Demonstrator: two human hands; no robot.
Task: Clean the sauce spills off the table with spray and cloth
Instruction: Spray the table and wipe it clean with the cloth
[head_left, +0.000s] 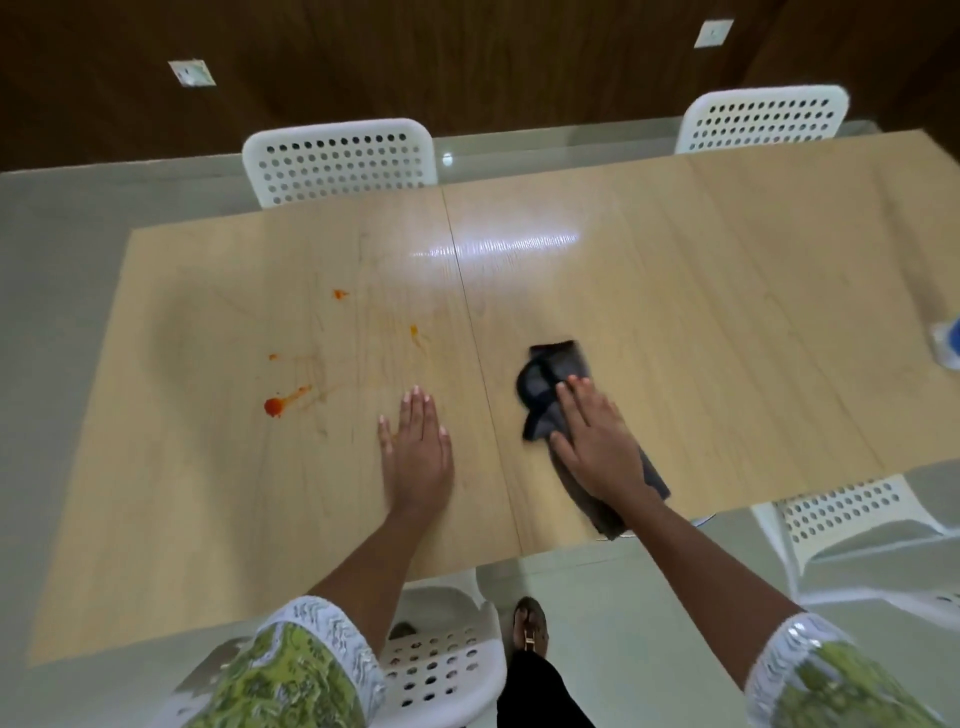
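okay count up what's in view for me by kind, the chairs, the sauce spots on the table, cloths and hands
White chairs: 4
Sauce spots: 4
Dark cloth: 1
Hands: 2, left hand flat on the table, right hand pressing the cloth
Total: 11

Glossy wood-look table (675, 270), dark soft cloth (550, 374) — perhaps microfibre, perforated white plastic chairs (340, 158)

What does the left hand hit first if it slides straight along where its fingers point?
Probably the small orange sauce spot, just ahead of the left hand flat on the table. It may pass narrowly beside it; alignment is approximate.
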